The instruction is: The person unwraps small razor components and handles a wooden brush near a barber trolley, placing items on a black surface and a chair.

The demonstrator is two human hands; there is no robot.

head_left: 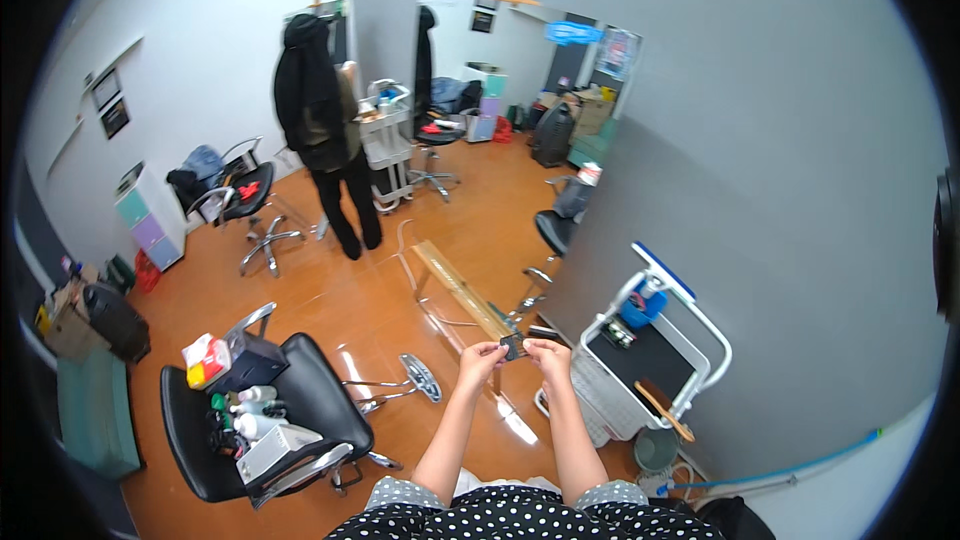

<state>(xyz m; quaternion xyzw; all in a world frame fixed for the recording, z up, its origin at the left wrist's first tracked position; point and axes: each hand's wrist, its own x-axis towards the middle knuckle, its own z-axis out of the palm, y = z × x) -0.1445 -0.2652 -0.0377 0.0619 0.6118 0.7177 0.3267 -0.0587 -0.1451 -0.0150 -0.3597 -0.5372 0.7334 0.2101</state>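
My left hand and my right hand are raised in front of me, close together. Between their fingertips they pinch a small, dark, flat object, one hand at each side. It is too small in view for me to tell its kind. Just beyond it runs a narrow wooden plank on legs, whose near end is partly hidden by the object and my fingers.
At my left stands a black salon chair loaded with bottles and boxes. A white trolley with a wooden brush is at my right. Farther off, a person in dark clothes stands by another white trolley. A grey wall rises on the right.
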